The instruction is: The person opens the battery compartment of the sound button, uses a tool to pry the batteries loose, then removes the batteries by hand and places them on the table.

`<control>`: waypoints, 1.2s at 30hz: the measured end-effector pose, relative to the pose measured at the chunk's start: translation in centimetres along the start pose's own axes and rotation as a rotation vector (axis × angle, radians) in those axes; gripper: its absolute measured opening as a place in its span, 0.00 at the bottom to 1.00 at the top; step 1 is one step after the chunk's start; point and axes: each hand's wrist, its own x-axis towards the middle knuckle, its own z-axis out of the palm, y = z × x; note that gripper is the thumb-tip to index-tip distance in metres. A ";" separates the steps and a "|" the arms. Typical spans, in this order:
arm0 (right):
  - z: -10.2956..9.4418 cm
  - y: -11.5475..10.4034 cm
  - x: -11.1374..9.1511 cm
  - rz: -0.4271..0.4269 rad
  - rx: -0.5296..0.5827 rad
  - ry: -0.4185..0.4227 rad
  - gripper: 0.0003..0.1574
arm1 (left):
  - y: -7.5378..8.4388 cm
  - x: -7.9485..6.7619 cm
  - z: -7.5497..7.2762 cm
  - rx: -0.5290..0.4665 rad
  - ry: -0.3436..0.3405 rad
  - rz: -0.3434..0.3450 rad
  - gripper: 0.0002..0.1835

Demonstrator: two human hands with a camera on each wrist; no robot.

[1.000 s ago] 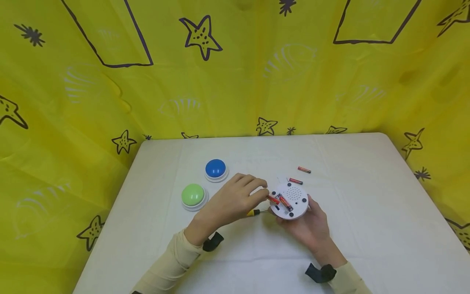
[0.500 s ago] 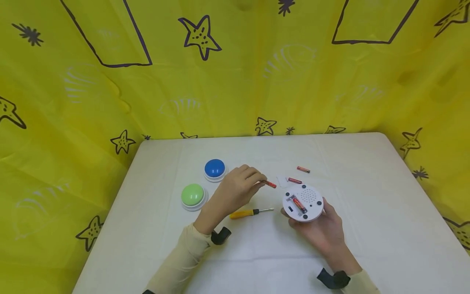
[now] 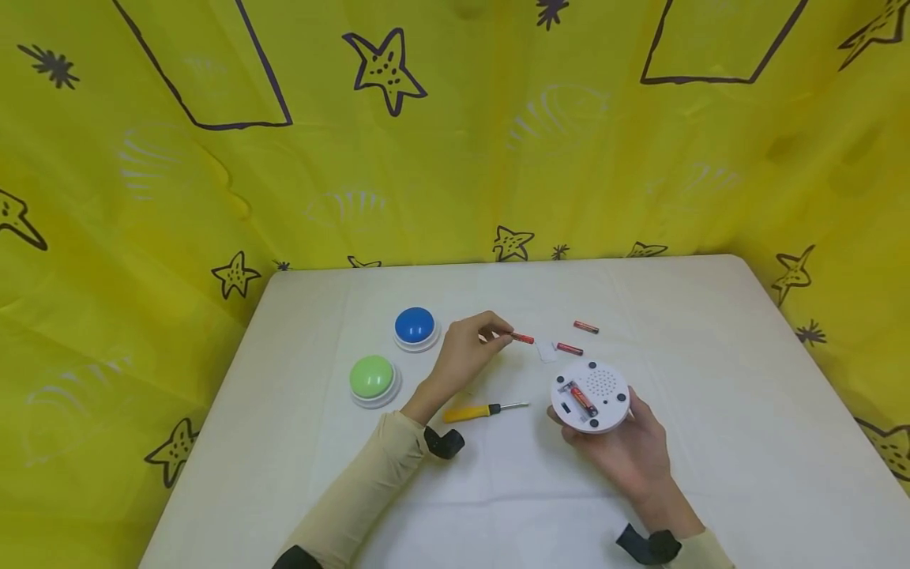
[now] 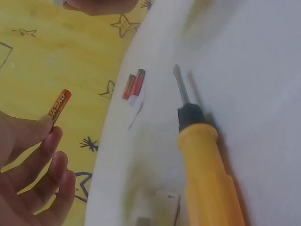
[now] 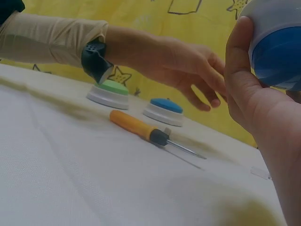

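Raised left hand (image 3: 465, 350) pinches a battery (image 3: 523, 338); right hand (image 3: 629, 454) holds a blue-domed button (image 3: 603, 387) upside down

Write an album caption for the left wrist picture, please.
A left hand pinches a battery, while a yellow screwdriver and two more batteries lie on a white table.

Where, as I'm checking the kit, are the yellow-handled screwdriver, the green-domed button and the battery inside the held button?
Yellow-handled screwdriver (image 4: 202, 146), left wrist view: front of the handle.
Green-domed button (image 3: 373, 378), head view: on the dome.
Inserted battery (image 3: 584, 400), head view: middle of its red wrapper.
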 end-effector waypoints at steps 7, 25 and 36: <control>-0.2 0.1 0.1 0.001 -0.041 0.000 0.40 | -1.0 1.1 0.5 0.018 -0.041 -0.138 0.06; -0.4 0.3 0.4 0.008 -0.054 -0.027 0.40 | -2.8 1.4 1.4 0.119 -0.096 -0.158 0.05; -0.4 0.3 0.5 0.008 -0.054 -0.001 0.42 | -3.1 1.1 1.9 0.227 -0.116 -0.097 0.06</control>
